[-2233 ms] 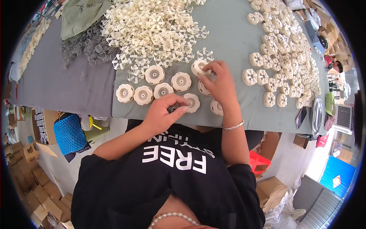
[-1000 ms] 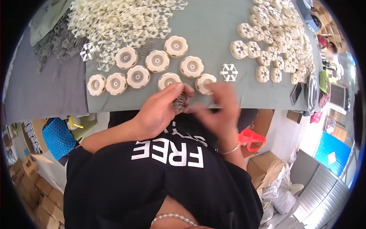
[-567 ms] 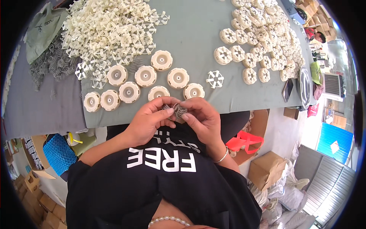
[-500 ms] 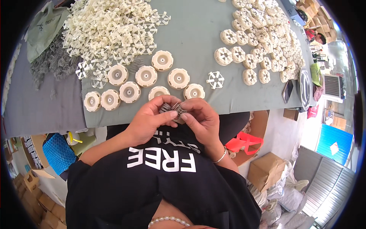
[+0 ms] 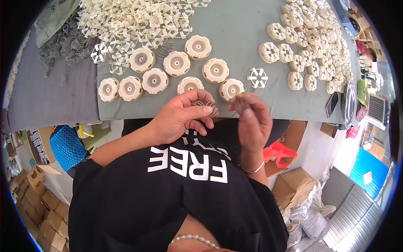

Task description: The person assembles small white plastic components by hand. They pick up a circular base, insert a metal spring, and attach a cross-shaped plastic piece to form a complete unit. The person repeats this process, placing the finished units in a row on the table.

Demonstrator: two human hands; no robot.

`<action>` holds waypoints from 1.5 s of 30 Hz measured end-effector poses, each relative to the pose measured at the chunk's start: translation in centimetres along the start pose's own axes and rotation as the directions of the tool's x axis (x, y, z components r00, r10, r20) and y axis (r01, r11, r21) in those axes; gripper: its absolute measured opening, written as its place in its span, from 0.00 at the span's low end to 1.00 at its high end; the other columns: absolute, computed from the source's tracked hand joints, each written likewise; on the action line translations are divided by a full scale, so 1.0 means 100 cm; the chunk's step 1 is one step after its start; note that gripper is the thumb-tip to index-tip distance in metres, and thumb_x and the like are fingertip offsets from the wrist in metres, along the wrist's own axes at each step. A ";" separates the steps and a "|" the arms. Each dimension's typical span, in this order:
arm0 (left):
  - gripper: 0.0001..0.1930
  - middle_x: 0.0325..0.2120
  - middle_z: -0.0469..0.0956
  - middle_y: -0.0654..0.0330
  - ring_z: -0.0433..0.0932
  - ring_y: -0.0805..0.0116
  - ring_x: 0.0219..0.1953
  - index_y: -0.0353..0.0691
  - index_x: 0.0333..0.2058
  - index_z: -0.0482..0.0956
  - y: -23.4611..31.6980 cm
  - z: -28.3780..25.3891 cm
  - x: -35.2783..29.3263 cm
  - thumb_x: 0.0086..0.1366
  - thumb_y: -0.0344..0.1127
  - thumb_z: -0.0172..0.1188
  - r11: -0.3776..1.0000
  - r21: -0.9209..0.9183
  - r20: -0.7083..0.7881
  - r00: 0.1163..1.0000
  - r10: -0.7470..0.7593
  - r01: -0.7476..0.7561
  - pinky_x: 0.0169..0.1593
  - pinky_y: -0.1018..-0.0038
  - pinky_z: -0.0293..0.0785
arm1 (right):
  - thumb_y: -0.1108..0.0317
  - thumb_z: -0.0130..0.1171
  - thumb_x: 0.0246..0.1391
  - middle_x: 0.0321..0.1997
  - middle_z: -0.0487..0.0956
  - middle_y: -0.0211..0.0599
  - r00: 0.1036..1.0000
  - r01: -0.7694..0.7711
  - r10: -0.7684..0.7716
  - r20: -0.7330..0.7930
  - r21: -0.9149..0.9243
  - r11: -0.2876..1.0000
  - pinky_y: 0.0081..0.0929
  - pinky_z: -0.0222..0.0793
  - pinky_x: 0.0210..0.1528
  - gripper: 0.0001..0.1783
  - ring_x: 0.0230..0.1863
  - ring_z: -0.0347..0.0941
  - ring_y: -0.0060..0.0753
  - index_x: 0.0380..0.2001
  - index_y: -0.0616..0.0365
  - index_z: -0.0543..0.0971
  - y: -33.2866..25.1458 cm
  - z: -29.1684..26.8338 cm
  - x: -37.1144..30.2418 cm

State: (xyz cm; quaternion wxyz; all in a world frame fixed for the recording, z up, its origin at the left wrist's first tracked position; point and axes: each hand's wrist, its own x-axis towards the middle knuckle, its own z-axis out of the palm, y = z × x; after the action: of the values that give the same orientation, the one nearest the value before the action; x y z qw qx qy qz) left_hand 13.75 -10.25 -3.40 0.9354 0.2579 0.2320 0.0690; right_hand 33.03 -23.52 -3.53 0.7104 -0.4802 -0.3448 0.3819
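left hand (image 5: 178,115) pinches springs (image 5: 214,110) tight; right hand (image 5: 255,122), half curled, too blurry to tell its hold. likely fitting springs; next needs careful aim.

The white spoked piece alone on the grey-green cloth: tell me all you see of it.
The white spoked piece is wheel-shaped and plastic-looking, with gaps between its spokes. It lies flat on the grey-green cloth, to the right of the round cream part nearest the right hand, touching neither.
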 end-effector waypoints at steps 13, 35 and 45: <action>0.15 0.44 0.81 0.65 0.80 0.78 0.41 0.36 0.57 0.81 0.003 0.000 -0.003 0.77 0.35 0.62 1.000 -0.014 -0.072 0.997 -0.017 0.016 0.45 0.79 0.83 | 0.73 0.75 0.51 0.41 0.83 0.38 0.932 0.362 -0.093 0.350 -0.892 0.272 0.34 0.77 0.42 0.14 0.38 0.80 0.41 0.42 0.59 0.85 -0.002 -0.019 0.044; 0.13 0.31 0.82 0.66 0.76 0.83 0.27 0.34 0.48 0.84 0.004 0.001 -0.011 0.68 0.30 0.72 0.897 0.400 -0.125 0.959 0.256 -0.187 0.29 0.83 0.72 | 0.80 0.73 0.55 0.49 0.78 0.40 0.988 -0.117 0.125 0.094 -0.083 0.990 0.25 0.76 0.50 0.07 0.48 0.78 0.28 0.37 0.64 0.86 0.009 0.024 -0.004; 0.13 0.31 0.79 0.64 0.71 0.83 0.24 0.36 0.49 0.81 0.012 0.000 -0.013 0.78 0.40 0.60 0.988 0.152 -0.073 0.997 -0.015 0.026 0.25 0.83 0.65 | 0.74 0.75 0.52 0.45 0.84 0.40 0.980 0.201 -0.142 0.142 -0.645 0.738 0.35 0.74 0.50 0.09 0.47 0.79 0.38 0.36 0.57 0.84 0.000 0.015 0.044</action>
State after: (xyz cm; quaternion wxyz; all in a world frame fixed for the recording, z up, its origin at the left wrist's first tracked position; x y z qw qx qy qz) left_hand 12.55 -9.52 -2.22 0.9046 0.3239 0.2726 0.0503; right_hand 33.80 -19.03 -2.55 0.5140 -0.6483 -0.5288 0.1896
